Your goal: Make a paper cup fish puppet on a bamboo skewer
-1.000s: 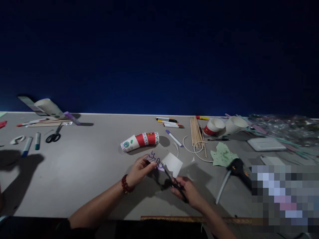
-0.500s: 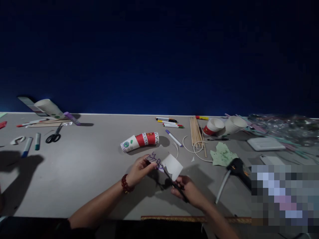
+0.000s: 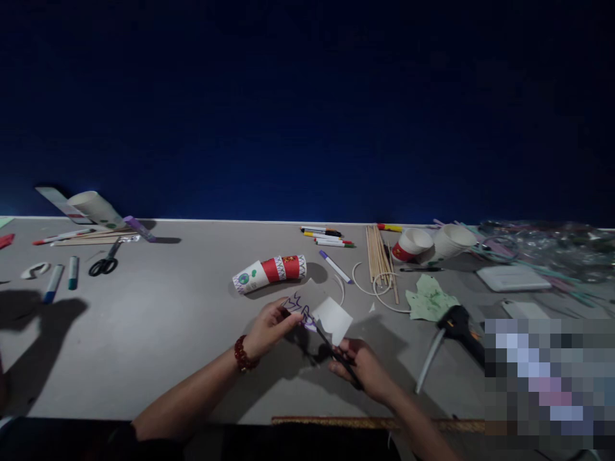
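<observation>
My left hand (image 3: 271, 328), with a red bead bracelet on the wrist, pinches a white paper sheet (image 3: 331, 318) that carries purple line drawings. My right hand (image 3: 365, 370) grips black scissors (image 3: 334, 349), and their blades reach up into the paper between the drawn part and the blank part. Both hands hover just above the grey table (image 3: 168, 320), near its front edge. Just beyond the paper lie stacked paper cups (image 3: 270, 271) on their side, decorated in red, white and green.
A glue gun (image 3: 456, 328) lies to the right, beside a green paper cutout (image 3: 429, 298). Wooden sticks (image 3: 379, 259), markers (image 3: 329, 237), white cord and two paper cups (image 3: 432, 243) sit at the back. Far left: another pair of scissors (image 3: 104, 261), pens (image 3: 61, 276), a cup.
The scissors and right hand shift very slightly along the paper. The left hand keeps its hold; nothing else has moved.
</observation>
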The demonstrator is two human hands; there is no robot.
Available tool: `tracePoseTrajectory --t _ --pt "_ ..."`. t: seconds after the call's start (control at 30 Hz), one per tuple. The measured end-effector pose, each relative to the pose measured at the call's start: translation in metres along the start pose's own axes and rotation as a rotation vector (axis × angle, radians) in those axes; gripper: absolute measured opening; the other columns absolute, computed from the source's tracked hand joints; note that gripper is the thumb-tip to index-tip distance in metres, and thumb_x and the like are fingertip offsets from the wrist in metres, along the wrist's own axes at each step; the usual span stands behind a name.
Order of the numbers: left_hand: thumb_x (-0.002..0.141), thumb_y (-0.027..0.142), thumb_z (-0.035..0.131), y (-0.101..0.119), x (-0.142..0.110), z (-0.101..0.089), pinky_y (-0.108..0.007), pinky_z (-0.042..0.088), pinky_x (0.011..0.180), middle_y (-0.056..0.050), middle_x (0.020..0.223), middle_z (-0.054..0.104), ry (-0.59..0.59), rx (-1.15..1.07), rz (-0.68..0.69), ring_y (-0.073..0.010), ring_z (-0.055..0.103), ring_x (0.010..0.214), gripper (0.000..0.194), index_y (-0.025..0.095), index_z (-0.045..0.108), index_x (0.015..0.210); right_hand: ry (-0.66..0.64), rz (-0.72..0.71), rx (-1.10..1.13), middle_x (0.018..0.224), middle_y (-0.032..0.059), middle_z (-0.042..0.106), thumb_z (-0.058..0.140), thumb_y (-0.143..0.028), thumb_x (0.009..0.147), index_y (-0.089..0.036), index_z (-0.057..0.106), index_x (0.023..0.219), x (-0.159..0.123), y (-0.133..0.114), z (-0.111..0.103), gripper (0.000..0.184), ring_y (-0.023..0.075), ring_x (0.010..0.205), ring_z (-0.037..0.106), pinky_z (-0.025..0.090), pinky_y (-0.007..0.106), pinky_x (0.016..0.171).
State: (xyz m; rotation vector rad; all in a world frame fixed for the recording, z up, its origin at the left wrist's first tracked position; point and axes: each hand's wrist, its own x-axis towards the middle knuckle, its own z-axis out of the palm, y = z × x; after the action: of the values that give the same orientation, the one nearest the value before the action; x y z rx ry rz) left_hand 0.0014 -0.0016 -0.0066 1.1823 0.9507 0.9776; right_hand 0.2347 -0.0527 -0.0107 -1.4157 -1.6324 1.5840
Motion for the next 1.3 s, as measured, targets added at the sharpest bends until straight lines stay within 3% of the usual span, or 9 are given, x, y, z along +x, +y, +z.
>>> tracePoseTrajectory --t 0.3,0.5,0.77,1.0,1.3 --pt "0.083 0.044 0.073 0.0008 -0.0014 -0.0001 -0.030 0.052 0.079 -0.007 0.089 0.073 -0.041 -0.007 0.046 -0.0199 0.065 0.084 0.032 0.015 0.071 0.094 -0.026 0.014 0.046 0.063 -0.0017 0.053 0.079 -0.055 0.067 -0.021 0.059 0.069 0.0025 0.0033 0.0029 0.039 0.0162 0.063 0.048 0.040 0.026 0.059" --pt "0.081 0.047 0.073 0.0024 -0.0020 0.0022 -0.030 0.052 0.078 -0.008 0.089 0.073 -0.036 0.002 0.028 -0.0207 0.065 0.083 0.034 0.015 0.071 0.093 -0.031 0.014 0.067 0.060 -0.0048 0.042 0.079 -0.060 0.063 -0.022 0.053 0.066 0.0029 -0.0026 0.0047 0.047 0.0123 0.058 0.034 0.032 0.026 0.057" --pt "0.081 0.048 0.074 0.0023 -0.0010 0.0008 -0.030 0.052 0.078 -0.008 0.088 0.073 -0.015 -0.008 0.022 -0.0203 0.065 0.083 0.035 0.015 0.070 0.092 -0.043 -0.052 0.035 0.063 -0.0050 0.039 0.074 -0.065 0.068 -0.020 0.054 0.070 0.0049 -0.0054 0.0042 0.049 0.0124 0.061 0.032 0.030 0.026 0.057" --pt "0.082 0.046 0.073 0.0001 -0.0001 -0.0004 -0.030 0.051 0.077 -0.007 0.087 0.073 -0.055 -0.022 0.022 -0.0193 0.065 0.081 0.033 0.015 0.071 0.092 -0.010 -0.052 0.042 0.064 -0.0048 0.039 0.075 -0.060 0.070 -0.021 0.055 0.070 0.0046 0.0003 0.0050 0.044 0.0126 0.061 0.034 0.030 0.025 0.057" --pt "0.078 0.047 0.077 -0.0036 0.0000 0.0020 -0.031 0.053 0.077 -0.008 0.088 0.074 0.002 -0.045 0.028 -0.0206 0.066 0.082 0.036 0.014 0.072 0.091 0.030 -0.035 0.087 0.061 -0.0053 0.041 0.076 -0.057 0.069 -0.021 0.056 0.069 0.0014 -0.0009 0.0086 0.041 0.0122 0.058 0.036 0.032 0.024 0.054"
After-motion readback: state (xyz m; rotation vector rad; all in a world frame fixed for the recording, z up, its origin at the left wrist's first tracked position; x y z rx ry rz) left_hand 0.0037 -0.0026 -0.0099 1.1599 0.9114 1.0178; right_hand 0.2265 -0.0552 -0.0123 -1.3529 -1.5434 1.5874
